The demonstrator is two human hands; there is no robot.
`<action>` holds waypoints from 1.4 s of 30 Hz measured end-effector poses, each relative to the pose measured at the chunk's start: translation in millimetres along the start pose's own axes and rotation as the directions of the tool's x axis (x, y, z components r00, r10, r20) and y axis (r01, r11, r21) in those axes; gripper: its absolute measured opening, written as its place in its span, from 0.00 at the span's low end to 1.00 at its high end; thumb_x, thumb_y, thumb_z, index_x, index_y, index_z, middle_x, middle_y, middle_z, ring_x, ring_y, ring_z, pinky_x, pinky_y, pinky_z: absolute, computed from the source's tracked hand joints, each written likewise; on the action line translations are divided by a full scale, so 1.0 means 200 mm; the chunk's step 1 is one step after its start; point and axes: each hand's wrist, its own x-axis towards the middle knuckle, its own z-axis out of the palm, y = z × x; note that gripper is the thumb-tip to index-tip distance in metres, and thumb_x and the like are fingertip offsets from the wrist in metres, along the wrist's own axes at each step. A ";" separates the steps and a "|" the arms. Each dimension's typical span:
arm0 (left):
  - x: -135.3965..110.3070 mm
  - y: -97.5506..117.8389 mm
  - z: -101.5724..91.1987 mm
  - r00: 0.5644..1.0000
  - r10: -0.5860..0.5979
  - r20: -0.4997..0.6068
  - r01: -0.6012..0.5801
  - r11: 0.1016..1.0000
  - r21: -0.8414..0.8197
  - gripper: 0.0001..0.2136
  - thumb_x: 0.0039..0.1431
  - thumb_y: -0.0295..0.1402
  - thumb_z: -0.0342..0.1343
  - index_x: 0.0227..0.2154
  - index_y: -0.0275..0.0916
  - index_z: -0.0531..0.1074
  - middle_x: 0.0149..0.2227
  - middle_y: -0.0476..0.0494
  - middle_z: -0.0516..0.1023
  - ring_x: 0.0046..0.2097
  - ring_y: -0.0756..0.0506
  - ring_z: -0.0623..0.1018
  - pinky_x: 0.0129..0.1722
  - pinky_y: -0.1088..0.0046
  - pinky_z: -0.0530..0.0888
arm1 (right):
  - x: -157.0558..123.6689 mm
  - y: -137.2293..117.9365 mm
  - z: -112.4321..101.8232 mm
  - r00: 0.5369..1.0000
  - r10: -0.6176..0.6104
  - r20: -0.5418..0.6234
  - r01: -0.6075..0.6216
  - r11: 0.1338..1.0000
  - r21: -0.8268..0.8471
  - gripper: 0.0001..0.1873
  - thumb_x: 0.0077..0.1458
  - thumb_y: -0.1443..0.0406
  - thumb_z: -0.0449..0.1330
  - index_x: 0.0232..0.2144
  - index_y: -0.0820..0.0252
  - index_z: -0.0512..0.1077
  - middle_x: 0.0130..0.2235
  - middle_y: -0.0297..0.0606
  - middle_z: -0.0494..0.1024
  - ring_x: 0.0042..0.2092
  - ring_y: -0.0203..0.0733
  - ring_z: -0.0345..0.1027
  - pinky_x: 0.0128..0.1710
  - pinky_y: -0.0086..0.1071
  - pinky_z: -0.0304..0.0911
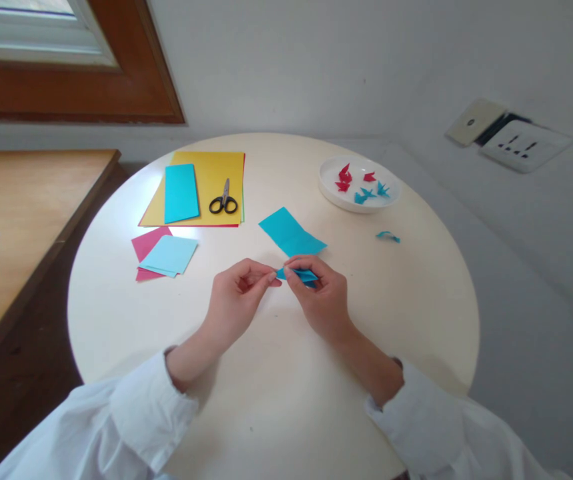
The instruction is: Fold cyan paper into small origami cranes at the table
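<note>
A small folded piece of blue paper [306, 275] is held between my two hands, over the middle of the round table. My left hand [241, 290] pinches its left tip between thumb and forefinger. Around its wider right part, the thumb and fingers of my right hand [321, 293] are closed, hiding some of it. Just beyond my fingers lies a flat blue paper strip [291, 232], creased across and slightly lifted at its right end.
The white table [276, 373] holds yellow sheets [219, 167] bearing blue paper [181, 193] and black-handled scissors [224, 200]. Pink [151, 241] and light blue squares [171, 255] lie nearer. A white dish [329, 190] contains several red and blue folded paper figures; a blue scrap [389, 236] lies beside it.
</note>
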 end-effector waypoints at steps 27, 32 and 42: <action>0.01 -0.01 0.00 0.965 -0.202 0.165 0.236 0.947 -0.216 0.12 0.46 0.40 0.62 0.25 0.33 0.74 0.25 0.46 0.79 0.29 0.48 0.79 0.34 0.72 0.76 | 0.00 0.02 -0.01 0.987 -0.159 0.010 0.159 0.986 -0.044 0.02 0.49 0.69 0.59 0.26 0.58 0.71 0.31 0.35 0.76 0.36 0.37 0.71 0.36 0.31 0.68; 0.01 -0.01 -0.01 0.969 -0.192 0.155 0.220 0.957 -0.188 0.12 0.47 0.39 0.61 0.24 0.33 0.74 0.25 0.45 0.79 0.29 0.47 0.79 0.33 0.72 0.76 | -0.01 0.02 -0.02 0.984 -0.176 0.016 0.176 0.983 -0.046 0.02 0.50 0.69 0.59 0.27 0.58 0.70 0.32 0.36 0.75 0.36 0.37 0.71 0.37 0.31 0.68; 0.01 0.01 0.00 0.971 -0.188 0.148 0.213 0.962 -0.173 0.13 0.49 0.40 0.59 0.25 0.33 0.73 0.27 0.41 0.80 0.30 0.44 0.80 0.36 0.66 0.77 | 0.00 0.03 -0.02 0.986 -0.168 0.010 0.169 0.983 -0.073 0.03 0.50 0.69 0.59 0.26 0.57 0.70 0.32 0.36 0.76 0.36 0.38 0.71 0.36 0.32 0.68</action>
